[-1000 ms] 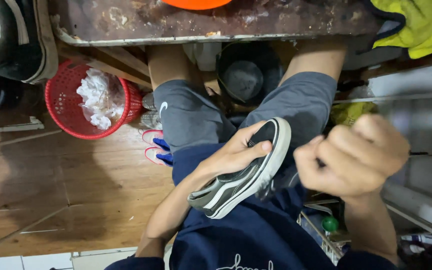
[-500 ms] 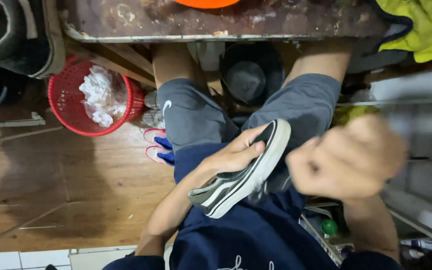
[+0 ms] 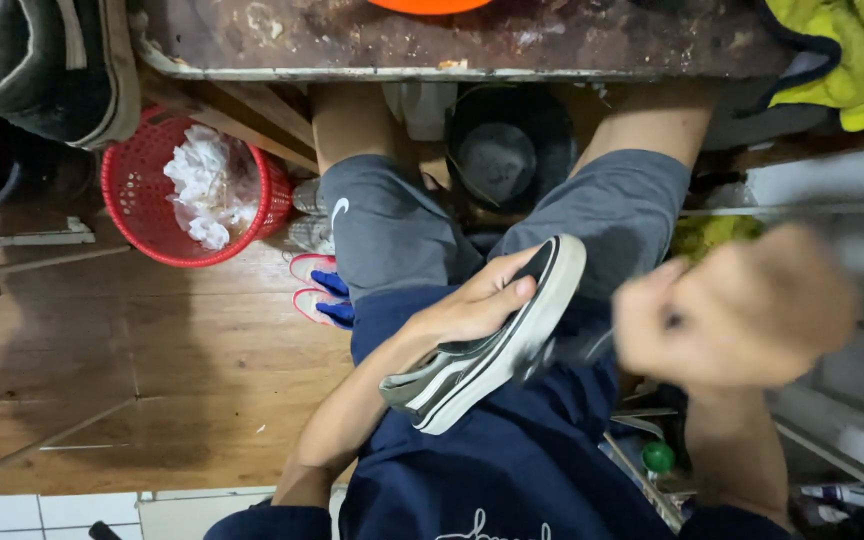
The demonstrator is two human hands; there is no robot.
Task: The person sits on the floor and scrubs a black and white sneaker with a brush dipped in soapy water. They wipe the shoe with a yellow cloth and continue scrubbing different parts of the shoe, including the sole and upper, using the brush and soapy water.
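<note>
Landmark = the sneaker [image 3: 487,335], black w/ white sole and stripe, lying across the lap, toe up toward the knees.

Far left of sneaker, on the wood floor: red basket [image 3: 192,190] stuffed w/ white crumpled paper. Above that, a dark shoe [image 3: 52,65] sits at the edge of the stained surface [image 3: 452,45].

Left hand [image 3: 472,305] is on the sneaker, fingers wrapped over its upper, thumb along the sole edge; grip looks firm.

Right of sneaker: right hand [image 3: 742,305], fist clenched, heavily blurred. Something thin and dark seems pinched in it, can't tell what.

Risks, as I judge them: the sneaker rests only on thighs, so a hard tug could twist it out of the left hand and drop it to the floor. Fast right fist close to the sole; if it holds a sharp tool, a slip could hit the left thumb.
</note>
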